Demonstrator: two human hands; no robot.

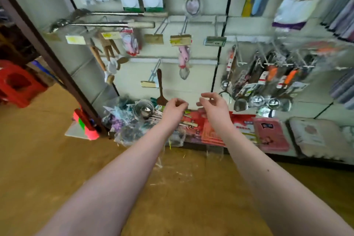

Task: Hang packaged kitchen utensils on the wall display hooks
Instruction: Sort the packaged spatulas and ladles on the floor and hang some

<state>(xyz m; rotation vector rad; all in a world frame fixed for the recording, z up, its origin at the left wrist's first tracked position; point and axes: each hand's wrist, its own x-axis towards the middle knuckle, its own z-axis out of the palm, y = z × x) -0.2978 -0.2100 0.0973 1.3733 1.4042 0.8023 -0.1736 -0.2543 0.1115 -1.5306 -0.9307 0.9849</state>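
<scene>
1. Left hand [175, 108] grip: fingertips pinched together; anything held is too blurred to tell
2. Right hand [212, 105] grip: loosely curled, same doubt
3. Packaged utensils [145, 111] piled on low shelf [283, 159], under wall hooks [154, 73]

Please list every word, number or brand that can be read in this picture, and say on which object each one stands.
Nothing reads clearly.
On the yellow price tags: marks, too blurred.
On the green tag: dark print, too blurred.
On the red packets: white characters, too blurred.
On the pink packet: dark label, too small.
</scene>
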